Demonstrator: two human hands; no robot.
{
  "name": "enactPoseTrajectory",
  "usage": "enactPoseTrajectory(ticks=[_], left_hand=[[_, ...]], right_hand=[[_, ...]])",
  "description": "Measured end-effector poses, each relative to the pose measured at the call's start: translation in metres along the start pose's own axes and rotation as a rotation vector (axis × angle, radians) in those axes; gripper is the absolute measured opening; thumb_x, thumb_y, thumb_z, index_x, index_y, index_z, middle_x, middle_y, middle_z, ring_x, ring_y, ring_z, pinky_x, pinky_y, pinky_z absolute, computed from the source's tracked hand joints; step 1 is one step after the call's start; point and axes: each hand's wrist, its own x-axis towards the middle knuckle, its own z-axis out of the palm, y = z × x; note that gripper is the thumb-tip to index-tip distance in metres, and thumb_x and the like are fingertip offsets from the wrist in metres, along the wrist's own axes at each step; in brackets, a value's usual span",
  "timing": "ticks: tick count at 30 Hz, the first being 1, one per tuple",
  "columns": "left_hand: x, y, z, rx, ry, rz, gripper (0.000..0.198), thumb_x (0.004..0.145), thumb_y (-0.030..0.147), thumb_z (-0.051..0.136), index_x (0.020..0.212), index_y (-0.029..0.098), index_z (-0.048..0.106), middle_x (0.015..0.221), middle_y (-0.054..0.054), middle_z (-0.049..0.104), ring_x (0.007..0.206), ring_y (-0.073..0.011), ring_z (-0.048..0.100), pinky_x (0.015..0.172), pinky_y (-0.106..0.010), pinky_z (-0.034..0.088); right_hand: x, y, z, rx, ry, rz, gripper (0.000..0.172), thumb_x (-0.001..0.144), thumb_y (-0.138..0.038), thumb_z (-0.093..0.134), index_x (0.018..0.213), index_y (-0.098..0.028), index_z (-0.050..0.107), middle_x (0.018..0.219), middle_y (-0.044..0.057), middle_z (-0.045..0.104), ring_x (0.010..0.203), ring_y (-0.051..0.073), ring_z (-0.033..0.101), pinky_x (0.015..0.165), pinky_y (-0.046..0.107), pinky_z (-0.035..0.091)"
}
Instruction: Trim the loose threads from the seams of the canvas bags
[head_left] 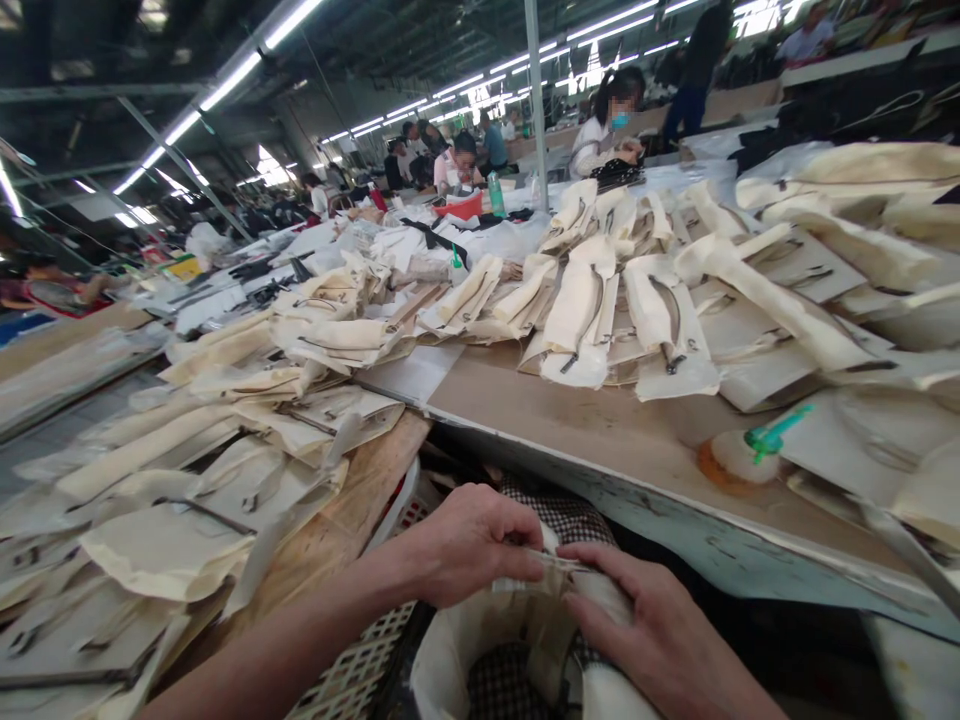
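Low down, beneath the table (525, 400) edge, the left hand (480, 545) and right hand (630, 610) meet at a curved cream piece (442, 665). It sits at the bottom of the view, nearest the person, its rim bowed round an open hollow. The left fingers are curled, pinching the upper rim between thumb and forefinger; the right thumb and fingers grasp the same rim just beside them, spread along its right part. Exactly what lies between the fingertips is too small to tell. Checked cloth (577, 525) shows behind the hands and inside the hollow.

The table's front edge runs slantwise above the hands, down to the right, with a dark gap below it. Between that edge and the cream pile (589, 300), a strip of brown tabletop shows, widest near the middle. To its right a bottle (739, 460) with a green nozzle stands near the edge, close against more cream pieces.

On the left, a wooden board (386, 465) forms a narrow margin beside another pile (172, 550), which crowds the left forearm. A slotted crate (352, 655) sits under that forearm, leaving the hands room chiefly between board and table.
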Motion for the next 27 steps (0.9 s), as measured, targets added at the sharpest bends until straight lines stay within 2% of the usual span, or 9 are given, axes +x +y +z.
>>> enactPoseTrajectory(ticks=[4,8,11,16,21,27], left_hand=[[-0.001,-0.001,0.001,-0.004,0.000,0.036,0.007,0.082,0.023,0.068,0.081,0.018,0.073,0.060,0.007,0.053,0.058,-0.0078,0.046,0.053,-0.015,0.028],[-0.001,-0.003,0.004,-0.035,0.005,0.082,0.011,0.084,0.028,0.068,0.084,0.018,0.074,0.066,0.006,0.059,0.063,-0.0073,0.050,0.057,-0.014,0.031],[-0.002,-0.006,0.004,-0.087,0.001,0.071,0.013,0.083,0.029,0.070,0.085,0.017,0.074,0.067,0.006,0.059,0.063,-0.0070,0.050,0.058,-0.014,0.032],[0.000,-0.013,0.002,-0.217,-0.045,0.055,0.009,0.080,0.020,0.070,0.087,0.015,0.074,0.067,0.006,0.057,0.063,-0.0071,0.048,0.059,-0.013,0.034],[0.007,-0.016,0.000,-0.400,-0.127,0.003,0.013,0.077,0.019,0.069,0.088,0.013,0.075,0.068,0.004,0.059,0.066,-0.0096,0.050,0.062,-0.015,0.038],[0.014,-0.019,-0.004,-0.507,-0.194,-0.037,0.014,0.072,0.025,0.073,0.080,0.013,0.074,0.065,0.003,0.060,0.063,-0.0106,0.050,0.061,-0.018,0.040]], right_hand=[[0.000,-0.001,0.004,0.006,0.016,-0.012,0.027,0.084,-0.036,0.059,0.106,-0.024,0.070,0.105,0.003,0.072,0.096,0.025,0.065,0.088,0.033,0.048],[0.001,0.000,0.007,0.047,0.045,-0.071,0.021,0.089,-0.038,0.056,0.094,-0.025,0.072,0.091,0.000,0.072,0.086,0.021,0.066,0.079,0.027,0.048],[0.003,0.000,0.008,0.076,0.047,-0.094,0.021,0.091,-0.037,0.055,0.091,-0.025,0.073,0.088,-0.001,0.071,0.081,0.019,0.065,0.075,0.025,0.047],[0.004,-0.001,0.008,0.131,0.021,-0.142,0.027,0.094,-0.037,0.051,0.088,-0.024,0.074,0.082,0.000,0.069,0.079,0.018,0.064,0.072,0.023,0.046],[0.006,0.001,0.007,0.237,0.011,-0.083,0.031,0.092,-0.039,0.053,0.082,-0.020,0.075,0.074,0.000,0.066,0.078,0.020,0.061,0.070,0.024,0.046],[0.013,0.007,0.004,0.429,-0.096,0.002,0.025,0.087,-0.036,0.060,0.093,-0.019,0.078,0.077,0.000,0.070,0.074,0.018,0.057,0.067,0.025,0.043]])
